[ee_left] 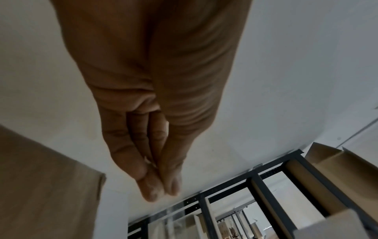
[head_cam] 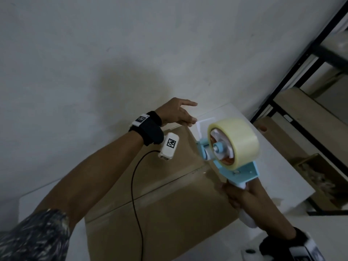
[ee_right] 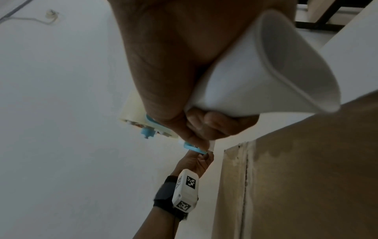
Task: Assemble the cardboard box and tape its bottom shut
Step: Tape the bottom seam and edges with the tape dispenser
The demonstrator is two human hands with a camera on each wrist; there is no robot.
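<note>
A brown cardboard box (head_cam: 160, 200) lies on the white table (head_cam: 282, 176), flaps folded shut with a seam (head_cam: 169, 182) across them. My right hand (head_cam: 239, 196) grips the white handle (ee_right: 255, 72) of a blue tape dispenser (head_cam: 243, 170), which carries a pale roll of tape (head_cam: 235, 140). The dispenser hangs over the box's far right corner. My left hand (head_cam: 189, 119) is at the dispenser's front end, thumb and fingertips (ee_left: 157, 186) pressed together on what looks like the clear tape end. In the right wrist view the box seam (ee_right: 245, 177) looks rough.
A black metal rack (head_cam: 301, 72) with cardboard boxes (ee_left: 327, 169) stands at the right behind the table. A pale wall (head_cam: 113, 44) fills the back. A black cable (head_cam: 133, 185) hangs from my left wrist over the box.
</note>
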